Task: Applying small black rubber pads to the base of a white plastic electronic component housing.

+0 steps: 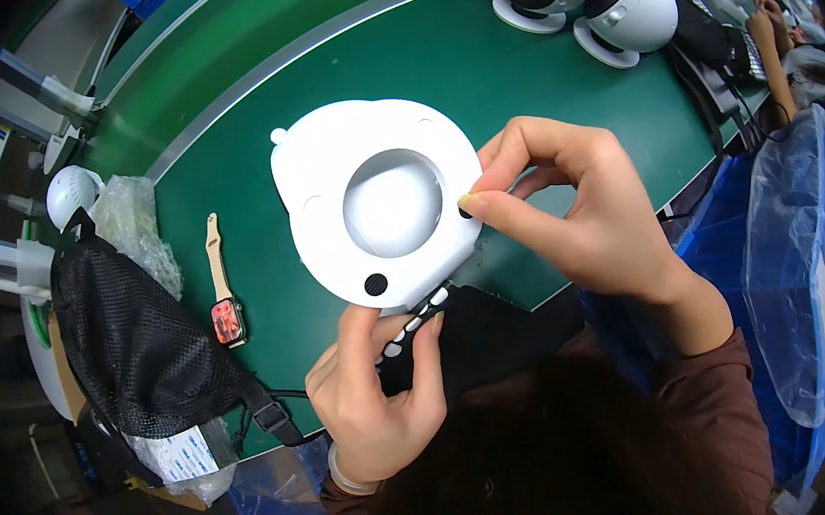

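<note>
White round thing (390, 203): middle of the green counter (515, 86), by both hands.
Right hand (583, 204): fingers curled in, thumb on a black dot (465, 213); can't tell if they grip.
Left hand (375, 397): fingers pinch a dotted strip (413, 329).
Doing it well: line up the dot, then press it flat.
Hard to see: the thumb hides most of that dot.

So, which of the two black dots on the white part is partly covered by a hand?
The right-edge dot, which the right hand partly covers; the other dot, near the bottom edge, is uncovered.
</note>
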Motion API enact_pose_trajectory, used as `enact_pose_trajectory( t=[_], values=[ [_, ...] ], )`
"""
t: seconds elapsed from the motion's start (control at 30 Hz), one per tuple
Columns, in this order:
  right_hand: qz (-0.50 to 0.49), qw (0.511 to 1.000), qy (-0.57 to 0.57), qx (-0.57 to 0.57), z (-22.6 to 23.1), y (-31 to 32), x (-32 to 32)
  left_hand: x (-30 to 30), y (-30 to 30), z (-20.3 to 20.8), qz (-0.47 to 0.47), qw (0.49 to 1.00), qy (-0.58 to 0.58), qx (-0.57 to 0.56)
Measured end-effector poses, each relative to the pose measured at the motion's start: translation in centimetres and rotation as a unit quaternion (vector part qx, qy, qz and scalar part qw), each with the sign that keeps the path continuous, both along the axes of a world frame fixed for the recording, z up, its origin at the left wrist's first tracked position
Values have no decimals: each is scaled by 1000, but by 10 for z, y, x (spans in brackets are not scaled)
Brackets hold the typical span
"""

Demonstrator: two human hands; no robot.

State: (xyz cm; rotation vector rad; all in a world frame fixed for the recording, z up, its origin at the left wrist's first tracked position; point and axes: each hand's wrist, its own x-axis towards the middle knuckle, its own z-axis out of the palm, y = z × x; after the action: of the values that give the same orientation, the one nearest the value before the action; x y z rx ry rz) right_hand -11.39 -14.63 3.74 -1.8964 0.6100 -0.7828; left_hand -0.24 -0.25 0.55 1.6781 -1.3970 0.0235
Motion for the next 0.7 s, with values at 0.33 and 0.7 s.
enact_pose_trajectory(
  t=[0.33,0.7],
  values=[
    [88,951,-55,291,-12,-9,-1,-5,4,-2,15,998,53,5],
    [202,967,-74,-137,-11,29,-30,-12,28,32,-38,990,130,49]
  ],
)
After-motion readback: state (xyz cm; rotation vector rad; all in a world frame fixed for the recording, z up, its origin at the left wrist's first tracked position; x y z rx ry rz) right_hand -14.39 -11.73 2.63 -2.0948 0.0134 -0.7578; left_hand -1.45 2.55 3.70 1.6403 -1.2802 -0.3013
